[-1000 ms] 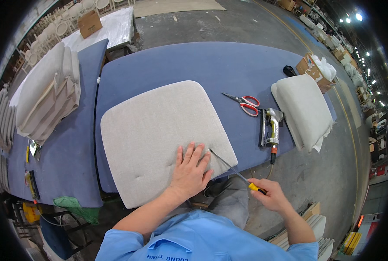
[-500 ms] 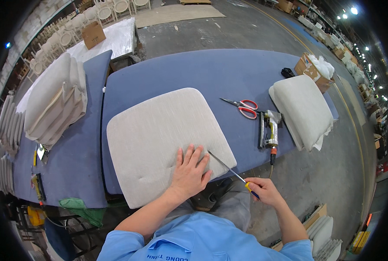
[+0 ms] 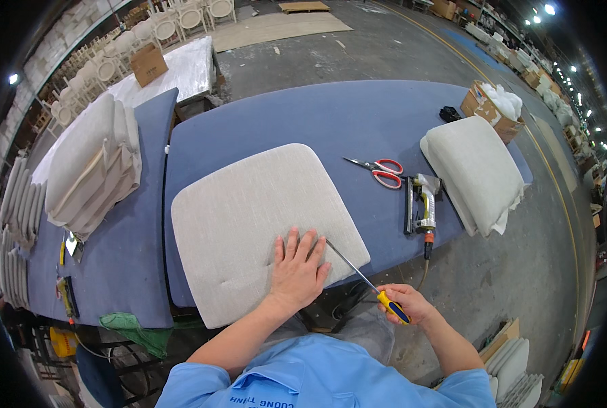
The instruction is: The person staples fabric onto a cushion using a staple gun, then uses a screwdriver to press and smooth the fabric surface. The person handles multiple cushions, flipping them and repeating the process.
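Note:
A light grey fabric seat cushion (image 3: 256,204) lies on the blue-covered table (image 3: 358,109), its near corner over the front edge. My left hand (image 3: 295,272) rests flat on it, fingers spread. Shut round the yellow and blue handle of a screwdriver (image 3: 358,272) is my right hand (image 3: 408,304), just off the table's near side. The screwdriver's long metal shaft slants up to the left, and its tip meets the cushion's top beside my left fingertips. A small dent shows in the fabric left of my left hand.
Red-handled scissors (image 3: 378,170) and a staple gun (image 3: 422,204) with a hose lie right of the cushion. Stacked grey cushions (image 3: 473,170) stand beyond them, near an open cardboard box (image 3: 490,112). More fabric-covered pieces (image 3: 96,163) are piled on the left table, with another tool (image 3: 65,296).
My right hand has turned the screwdriver's handle, so more of the yellow and blue grip shows. The tip stays at about the same spot. My left hand remains on the cushion.

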`<state>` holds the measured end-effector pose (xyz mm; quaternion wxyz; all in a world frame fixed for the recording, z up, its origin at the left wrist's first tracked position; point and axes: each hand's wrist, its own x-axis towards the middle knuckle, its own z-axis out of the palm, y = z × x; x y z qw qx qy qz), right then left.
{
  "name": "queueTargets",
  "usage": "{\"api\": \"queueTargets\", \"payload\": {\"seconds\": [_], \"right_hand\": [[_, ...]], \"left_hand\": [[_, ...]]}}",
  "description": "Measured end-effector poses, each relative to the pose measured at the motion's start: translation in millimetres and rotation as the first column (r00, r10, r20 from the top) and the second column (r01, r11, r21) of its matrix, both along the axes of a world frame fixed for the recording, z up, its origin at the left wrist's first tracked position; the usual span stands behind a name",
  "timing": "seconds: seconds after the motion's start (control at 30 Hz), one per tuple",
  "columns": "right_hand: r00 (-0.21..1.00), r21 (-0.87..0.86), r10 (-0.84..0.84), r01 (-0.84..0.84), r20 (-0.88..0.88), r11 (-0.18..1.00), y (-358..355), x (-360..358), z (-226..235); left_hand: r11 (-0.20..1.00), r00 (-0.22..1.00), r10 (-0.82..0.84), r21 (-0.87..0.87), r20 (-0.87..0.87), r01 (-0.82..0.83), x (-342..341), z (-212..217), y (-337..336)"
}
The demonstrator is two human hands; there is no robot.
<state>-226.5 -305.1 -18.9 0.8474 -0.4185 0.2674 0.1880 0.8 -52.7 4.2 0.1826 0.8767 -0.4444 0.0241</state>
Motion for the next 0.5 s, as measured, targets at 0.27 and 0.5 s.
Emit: {"api": "queueTargets", "payload": {"seconds": [0.27,0.5], "right_hand": [[1.000,-0.096,0.001,0.000,0.009,0.995,7,-4,1],[0.995,-0.720,0.081,-0.018,0.054,0.693,24,-12,44]], "left_hand": [[0.998,1.000,0.011,-0.063,-0.008,-0.011,-1,2,-1],[0.996,0.999,0.027,-0.084,-0.022,-0.029,0,-2,1]]}}
